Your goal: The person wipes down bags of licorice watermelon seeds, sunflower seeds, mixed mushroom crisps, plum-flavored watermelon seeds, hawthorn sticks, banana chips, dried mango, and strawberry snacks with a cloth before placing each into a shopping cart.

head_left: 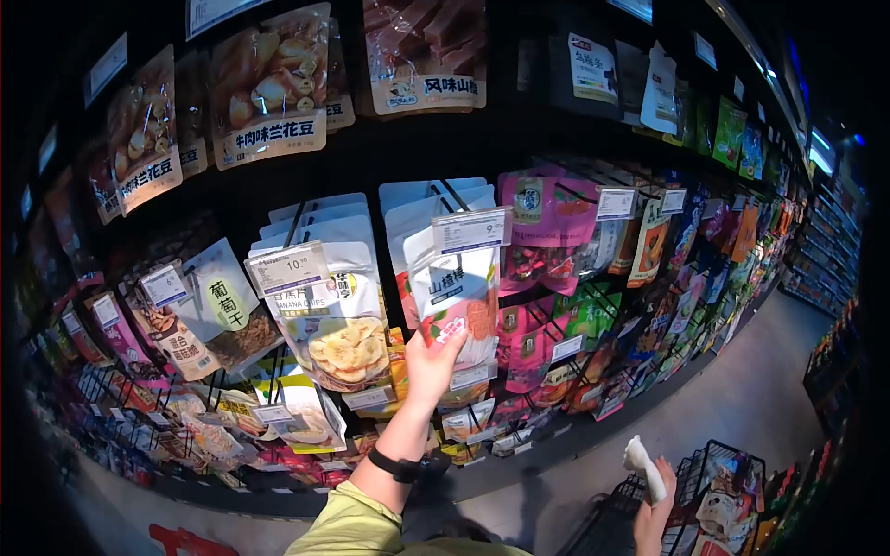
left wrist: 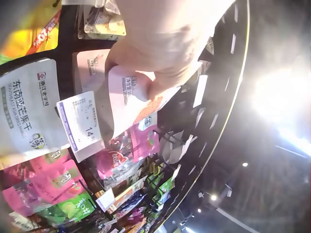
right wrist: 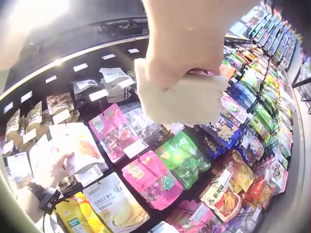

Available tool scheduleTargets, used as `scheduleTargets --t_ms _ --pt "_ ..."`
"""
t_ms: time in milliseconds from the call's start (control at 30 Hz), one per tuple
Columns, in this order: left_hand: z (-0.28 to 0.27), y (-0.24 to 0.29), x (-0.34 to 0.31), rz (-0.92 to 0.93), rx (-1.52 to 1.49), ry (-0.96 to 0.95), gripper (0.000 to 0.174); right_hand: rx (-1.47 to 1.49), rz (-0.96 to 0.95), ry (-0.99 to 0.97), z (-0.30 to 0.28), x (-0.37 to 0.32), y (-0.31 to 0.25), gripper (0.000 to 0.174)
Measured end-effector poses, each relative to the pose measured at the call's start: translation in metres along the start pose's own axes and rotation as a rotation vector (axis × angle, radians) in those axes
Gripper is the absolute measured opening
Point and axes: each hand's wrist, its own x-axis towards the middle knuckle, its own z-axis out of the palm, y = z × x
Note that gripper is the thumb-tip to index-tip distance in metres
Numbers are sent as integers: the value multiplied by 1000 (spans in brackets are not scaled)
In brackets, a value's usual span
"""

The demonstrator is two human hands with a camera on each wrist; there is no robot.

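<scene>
In the head view, my left hand (head_left: 429,366) pinches the lower part of a white and red snack pouch (head_left: 454,278) on a shelf hook. A price tag (head_left: 471,229) covers the pouch's top. The left wrist view shows the thumb bent over the front of this pouch (left wrist: 127,92). A banana chips pouch (head_left: 345,338) hangs just left of it. Low at the right, away from the shelf, my right hand (head_left: 656,505) holds a limp off-white flat thing (head_left: 646,470). Its fingers curl over the off-white thing (right wrist: 182,99) in the right wrist view; its kind I cannot tell.
Rows of hanging snack bags fill the shelf, including pink pouches (head_left: 542,222) to the right and large bean snack bags (head_left: 269,88) above. A black wire cart (head_left: 714,449) with packages in it stands at lower right. The aisle floor (head_left: 769,371) runs beyond.
</scene>
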Motion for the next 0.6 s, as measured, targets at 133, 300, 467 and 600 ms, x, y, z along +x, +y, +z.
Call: scheduleTargets --t_ms 133,300,467,600 --pt "-7 15 -22 -43 -23 -90 31 75 25 -68 -6 -1 24 38" --pt "-9 43 -56 -156 -91 -217 32 343 95 -94 -3 2 62 36" --pt "-6 28 -112 -621 -321 -317 42 541 270 -80 1 7 56 36" --pt "10 4 -165 -986 -503 -415 47 680 450 -65 3 20 25 40"
